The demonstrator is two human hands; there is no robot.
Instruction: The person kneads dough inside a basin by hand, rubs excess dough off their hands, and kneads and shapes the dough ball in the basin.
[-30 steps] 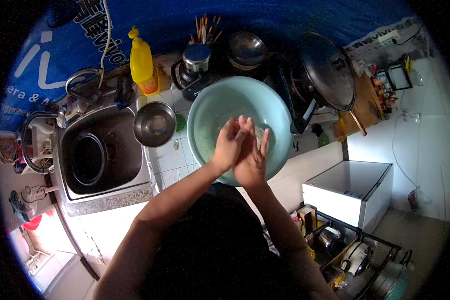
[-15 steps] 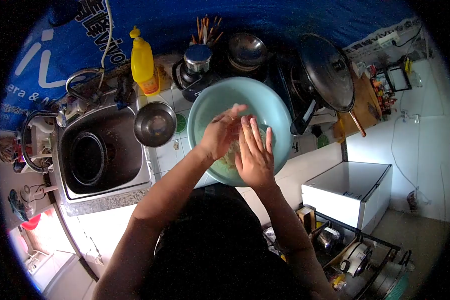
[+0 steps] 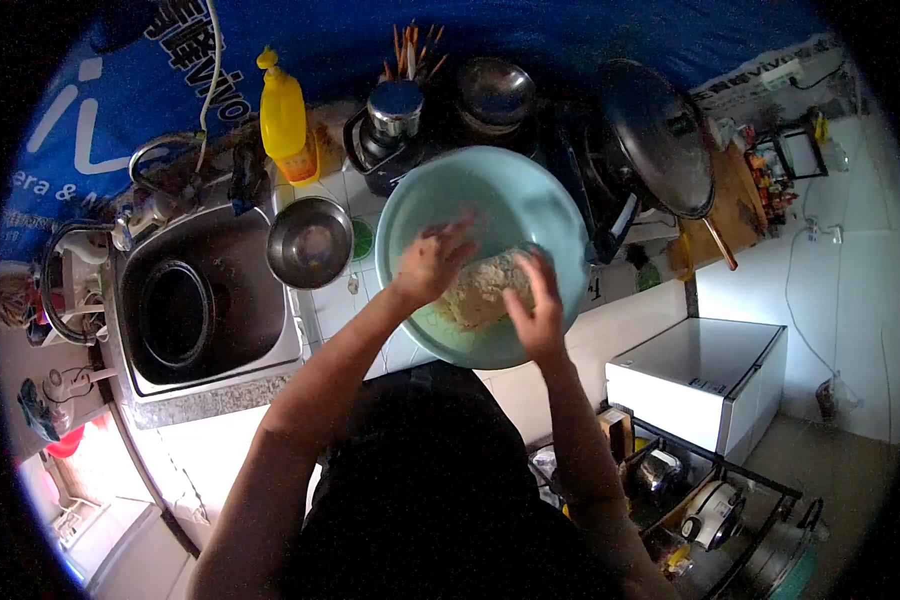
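A pale, rough lump of dough (image 3: 482, 290) lies in the bottom of a large light-blue basin (image 3: 558, 215). Over its left side is my left hand (image 3: 434, 264), fingers apart and smeared by motion, with nothing held. My right hand (image 3: 537, 312) is at the dough's right end, its fingers spread and bent inward. Whether those fingertips touch the dough is not clear. Some crumbly bits cling to the basin's floor near the lump.
A steel bowl (image 3: 310, 243) stands left of the basin, beside the sink (image 3: 240, 250) with a black pan (image 3: 177, 315) in it. Behind are a yellow bottle (image 3: 284, 125) and a dark kettle (image 3: 394, 115). A large lidded wok (image 3: 660, 140) sits at right.
My hands have parted from close together above the basin. The right one has moved right and down to the dough's end, the left slightly left, leaving the dough more visible.
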